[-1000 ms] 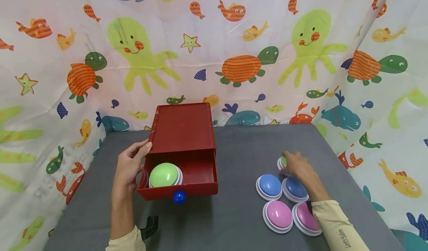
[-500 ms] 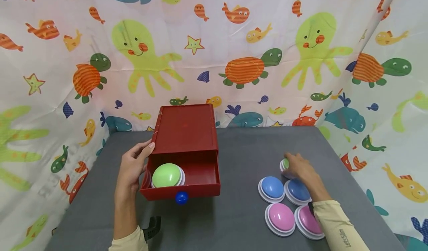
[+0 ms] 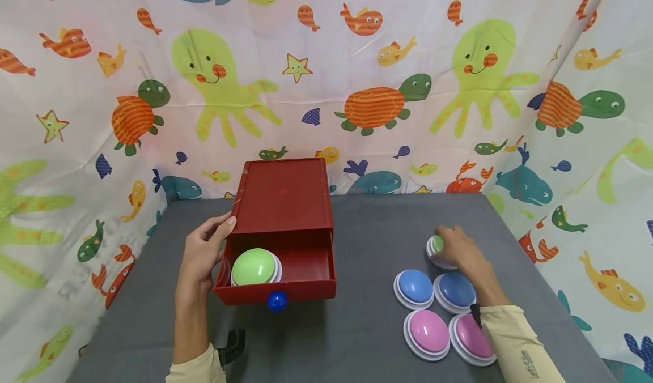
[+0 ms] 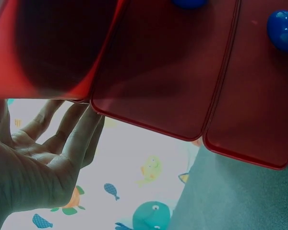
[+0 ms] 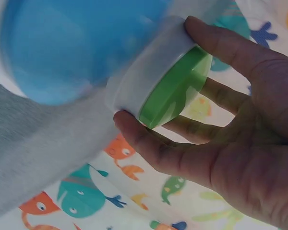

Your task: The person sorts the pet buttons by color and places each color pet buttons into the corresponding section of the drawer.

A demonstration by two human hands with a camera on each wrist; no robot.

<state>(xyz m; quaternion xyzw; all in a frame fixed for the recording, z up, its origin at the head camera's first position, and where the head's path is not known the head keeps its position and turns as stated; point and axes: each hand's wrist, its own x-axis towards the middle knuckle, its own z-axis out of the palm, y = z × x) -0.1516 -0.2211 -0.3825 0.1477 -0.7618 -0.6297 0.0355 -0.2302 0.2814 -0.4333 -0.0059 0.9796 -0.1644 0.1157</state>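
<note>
My right hand [image 3: 456, 248] grips a round button with a green dome [image 5: 175, 86] and white base by its rim, thumb on one side and fingers on the other. It is tilted, just behind two blue-domed buttons [image 3: 415, 286]. On the left stands a red drawer cabinet [image 3: 282, 196] with its top drawer [image 3: 311, 264] pulled out. Inside that drawer, at the left, sits another green-domed button [image 3: 253, 267]. My left hand [image 3: 201, 252] touches the cabinet's left side with extended fingers, thumb at the top front corner. Lower drawers with blue knobs [image 4: 282, 31] show in the left wrist view.
Two pink-domed buttons [image 3: 427, 332] lie in front of the blue ones, partly under the right forearm. A blue knob [image 3: 277, 301] sticks out from the drawer front. The grey tabletop [image 3: 367, 247] ends at a sea-animal curtain [image 3: 306, 105] behind and at the sides.
The head view has shifted slightly. My right hand has lifted a little with the green-domed button, showing more of its white base. The left hand stays on the cabinet.
</note>
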